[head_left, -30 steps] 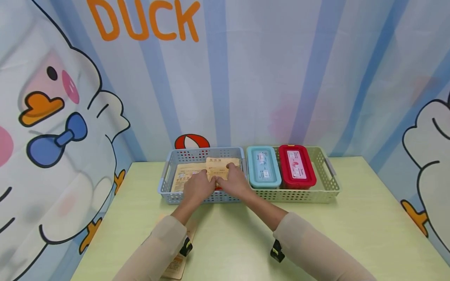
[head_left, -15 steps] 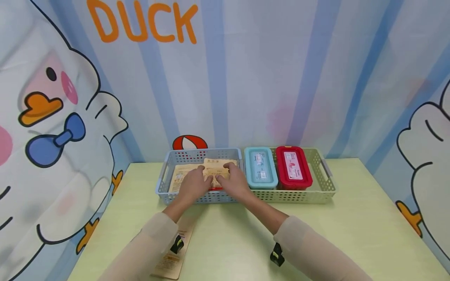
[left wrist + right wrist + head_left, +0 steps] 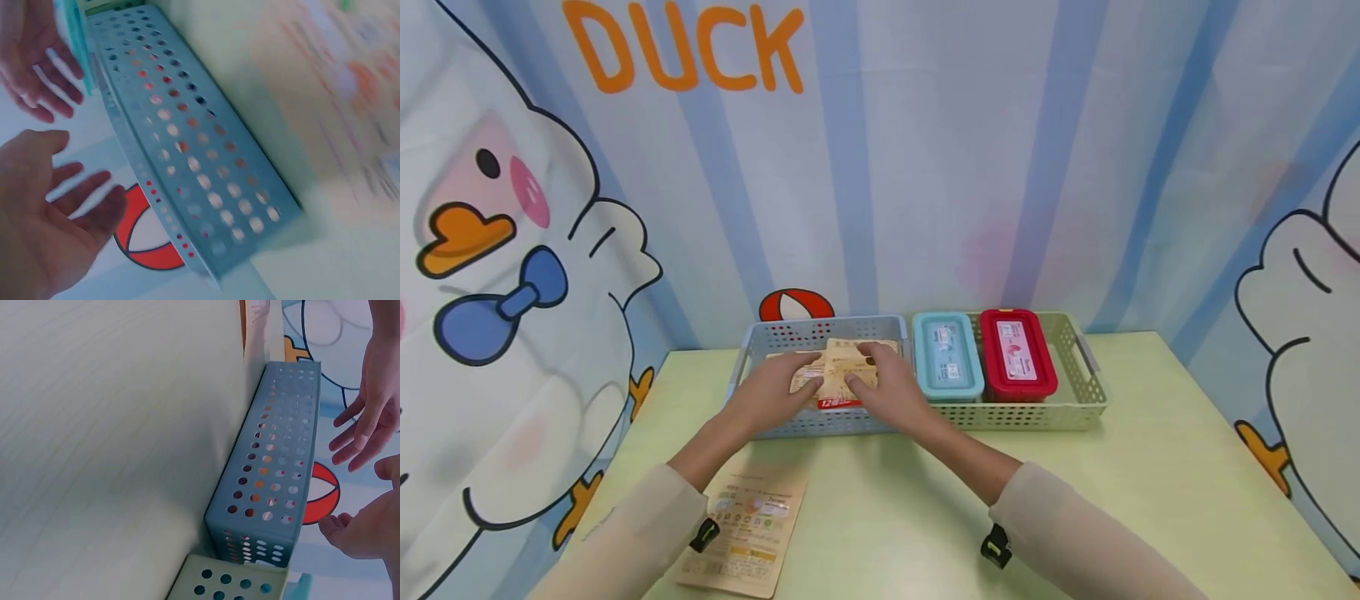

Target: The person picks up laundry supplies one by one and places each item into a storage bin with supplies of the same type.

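Observation:
My left hand hovers over the left part of a blue perforated basket, fingers loosely extended and holding nothing. Over the basket's right side is my right hand, likewise with relaxed fingers and nothing gripped. Between them, several tan paper-like packets lie in the basket; the upper packet has a red strip with "12" along its front edge. Both wrist views show the left hand and the right hand above the basket rim with a gap between them. Whether any fingertip touches a packet, I cannot tell.
Beside the blue basket stands a green basket with a light-blue lidded box and a red lidded box. A flat tan printed packet lies on the table, near my left forearm. A patterned curtain hangs behind.
My left hand has moved leftward, away from the right hand, and the gap between them has widened. More of the upper packet and the packet on the table shows. The head view has shifted slightly.

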Demonstrator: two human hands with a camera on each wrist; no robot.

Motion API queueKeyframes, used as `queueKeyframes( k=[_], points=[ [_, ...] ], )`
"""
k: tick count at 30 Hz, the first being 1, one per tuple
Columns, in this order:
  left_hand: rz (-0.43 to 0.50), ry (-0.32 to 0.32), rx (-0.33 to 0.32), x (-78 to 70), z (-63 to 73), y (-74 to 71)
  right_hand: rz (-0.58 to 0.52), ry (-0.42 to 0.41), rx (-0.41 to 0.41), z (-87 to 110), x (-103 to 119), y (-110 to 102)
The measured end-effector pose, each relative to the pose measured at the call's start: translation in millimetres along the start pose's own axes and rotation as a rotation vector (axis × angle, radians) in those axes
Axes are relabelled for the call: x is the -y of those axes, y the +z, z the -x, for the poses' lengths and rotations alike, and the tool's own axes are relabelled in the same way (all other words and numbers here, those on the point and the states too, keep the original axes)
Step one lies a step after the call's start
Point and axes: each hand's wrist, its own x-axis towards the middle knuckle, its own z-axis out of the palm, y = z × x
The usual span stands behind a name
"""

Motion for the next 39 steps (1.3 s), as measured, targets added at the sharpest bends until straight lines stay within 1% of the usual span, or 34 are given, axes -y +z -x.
queueKeyframes(
  k=[5, 8, 10, 13, 15, 17, 19, 21, 24, 27, 30, 32, 35, 37, 39],
  points=[
    [-0.062, 0.115, -0.007, 8.9, 19.5, -8.5, 0.117, -0.120, 0.088, 9.1, 15.3, 5.7],
    [-0.080, 0.156, -0.016, 9.8, 30.3, -12.0, 0.192, -0.190, 0.137, 15.9, 21.5, 11.0],
    [-0.113, 0.186, -0.038, 8.7, 37.2, -14.7, 0.249, -0.245, 0.156, 20.3, 23.8, 15.2],
    [-0.197, 0.242, -0.087, 9.4, 45.4, -18.4, 0.361, -0.367, 0.158, 25.8, 25.1, 22.8],
    [-0.263, 0.299, -0.124, 11.8, 50.0, -21.7, 0.443, -0.461, 0.155, 29.4, 25.2, 28.5],
    [-0.321, 0.367, -0.154, 16.2, 53.9, -25.1, 0.518, -0.544, 0.170, 32.6, 24.6, 34.5],
    [-0.370, 0.445, -0.179, 21.5, 58.7, -29.1, 0.572, -0.608, 0.217, 35.6, 23.3, 40.3],
    [-0.401, 0.508, -0.199, 26.6, 64.7, -33.7, 0.602, -0.653, 0.286, 38.3, 23.4, 44.7],
    [-0.426, 0.559, -0.204, 33.6, 74.7, -39.0, 0.654, -0.715, 0.379, 40.8, 24.3, 49.9],
    [-0.447, 0.571, -0.174, 37.8, 85.6, -40.9, 0.719, -0.777, 0.420, 42.3, 26.5, 53.5],
    [-0.459, 0.548, -0.113, 39.9, 96.0, -38.6, 0.777, -0.826, 0.433, 43.1, 28.0, 57.4],
    [-0.458, 0.502, -0.057, 41.6, 103.7, -36.5, 0.809, -0.848, 0.448, 43.6, 28.4, 61.9],
    [-0.476, 0.412, 0.044, 45.5, 115.4, -33.4, 0.854, -0.870, 0.479, 45.2, 28.3, 71.1],
    [-0.525, 0.358, 0.107, 50.1, 122.0, -30.4, 0.872, -0.883, 0.493, 47.0, 27.3, 76.5],
    [-0.589, 0.330, 0.144, 55.9, 127.1, -27.2, 0.888, -0.889, 0.504, 49.1, 26.5, 79.6]
  ],
)
